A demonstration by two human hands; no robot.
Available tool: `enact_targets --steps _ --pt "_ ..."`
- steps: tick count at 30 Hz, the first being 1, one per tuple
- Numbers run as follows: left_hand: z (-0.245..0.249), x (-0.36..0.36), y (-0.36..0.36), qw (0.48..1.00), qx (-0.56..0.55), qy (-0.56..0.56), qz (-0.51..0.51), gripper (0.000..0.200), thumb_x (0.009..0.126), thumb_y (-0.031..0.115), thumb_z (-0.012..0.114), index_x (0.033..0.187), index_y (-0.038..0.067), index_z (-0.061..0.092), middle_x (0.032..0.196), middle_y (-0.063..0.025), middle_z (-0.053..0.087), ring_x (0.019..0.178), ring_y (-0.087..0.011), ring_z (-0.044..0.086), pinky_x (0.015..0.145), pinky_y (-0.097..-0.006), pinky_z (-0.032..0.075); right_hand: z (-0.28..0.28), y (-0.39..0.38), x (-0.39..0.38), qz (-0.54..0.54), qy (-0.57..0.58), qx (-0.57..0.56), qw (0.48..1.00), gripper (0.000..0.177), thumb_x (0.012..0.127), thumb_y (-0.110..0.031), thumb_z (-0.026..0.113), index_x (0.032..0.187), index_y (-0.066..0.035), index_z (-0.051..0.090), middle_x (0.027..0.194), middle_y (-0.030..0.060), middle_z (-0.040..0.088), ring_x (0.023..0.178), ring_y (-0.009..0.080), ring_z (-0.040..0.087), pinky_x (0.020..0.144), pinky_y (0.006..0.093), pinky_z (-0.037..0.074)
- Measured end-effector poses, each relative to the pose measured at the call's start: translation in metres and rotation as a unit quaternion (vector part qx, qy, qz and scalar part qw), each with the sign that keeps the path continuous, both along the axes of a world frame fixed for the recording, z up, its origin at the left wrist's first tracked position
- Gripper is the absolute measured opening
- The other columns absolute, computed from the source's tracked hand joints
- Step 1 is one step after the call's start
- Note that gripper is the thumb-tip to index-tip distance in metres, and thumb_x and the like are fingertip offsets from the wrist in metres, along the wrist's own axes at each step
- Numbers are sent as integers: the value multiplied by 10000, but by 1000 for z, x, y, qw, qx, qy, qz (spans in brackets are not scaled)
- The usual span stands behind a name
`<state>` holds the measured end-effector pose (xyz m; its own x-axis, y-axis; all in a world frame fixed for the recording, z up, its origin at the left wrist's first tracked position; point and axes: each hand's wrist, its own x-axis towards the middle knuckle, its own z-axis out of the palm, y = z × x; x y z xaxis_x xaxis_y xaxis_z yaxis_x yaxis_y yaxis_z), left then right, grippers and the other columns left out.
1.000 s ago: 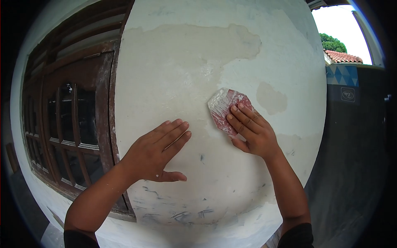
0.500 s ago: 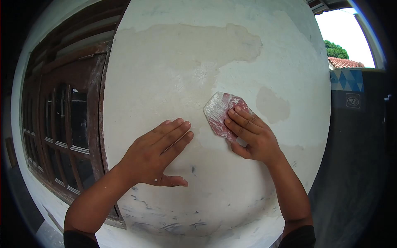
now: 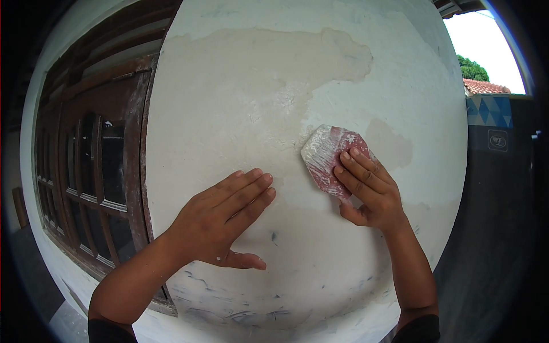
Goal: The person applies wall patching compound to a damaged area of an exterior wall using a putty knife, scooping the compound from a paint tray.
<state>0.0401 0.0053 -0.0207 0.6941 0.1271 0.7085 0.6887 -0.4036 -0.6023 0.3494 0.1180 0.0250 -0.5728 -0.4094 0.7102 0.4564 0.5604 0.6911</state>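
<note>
My right hand (image 3: 374,194) grips a flat, angular red putty spreader (image 3: 330,157), its face streaked and smeared with white putty. Fingers lie across the top of the spreader and the thumb is at its lower edge. It lies close against the pale wall (image 3: 229,126), with its left edge by a damp-looking beige patch. To the left, my left hand (image 3: 223,220) is open over the wall, its fingers stretched together and the thumb apart. Nothing is in it, and a white speck sits near the base of its thumb.
A dark brown wooden window frame (image 3: 140,143) with glass panes borders the wall on the left. Dark scuff marks run along the wall's lower part. On the right stands a dark panel (image 3: 492,183) with a blue-and-white band; a tiled roof (image 3: 485,87) and a tree (image 3: 472,68) show beyond.
My right hand and the spreader have slid a little to the right along the wall. My left hand stays open at nearly the same place, and the view has shifted slightly.
</note>
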Motion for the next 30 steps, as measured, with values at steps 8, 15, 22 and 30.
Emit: enact_targets --steps 8,15,22,30 --pt "4 4 -7 1000 -2 2 -10 960 745 716 690 1327 -34 549 1369 -211 556 1307 -355 523 1104 -456 430 1 -5 -2 -17 6 -34 999 499 739 -142 733 1235 -100 698 1357 77 622 1317 241 541 1082 430 463" --pt "2 1 -6 1000 0 8 -5 1005 750 767 642 1355 -27 525 1407 -193 530 1335 -353 498 1104 -480 422 -15 -3 -5 -33 -11 -48 998 495 764 -159 741 1253 -107 688 1389 77 600 1343 244 516 1090 427 451" --pt "2 4 -6 1000 -3 8 -14 998 754 774 632 1335 -33 542 1394 -198 541 1322 -359 510 1101 -484 425 -11 1 -10 -51 6 -57 997 494 766 -157 735 1253 -91 684 1381 79 605 1345 249 514 1092 424 449" --pt "1 5 -4 1000 -1 13 -20 987 773 772 616 1327 -41 547 1386 -202 546 1307 -362 524 1091 -481 435 -6 -8 -17 -22 32 -44 998 521 753 -155 724 1268 -94 676 1367 84 614 1337 246 522 1101 420 440"
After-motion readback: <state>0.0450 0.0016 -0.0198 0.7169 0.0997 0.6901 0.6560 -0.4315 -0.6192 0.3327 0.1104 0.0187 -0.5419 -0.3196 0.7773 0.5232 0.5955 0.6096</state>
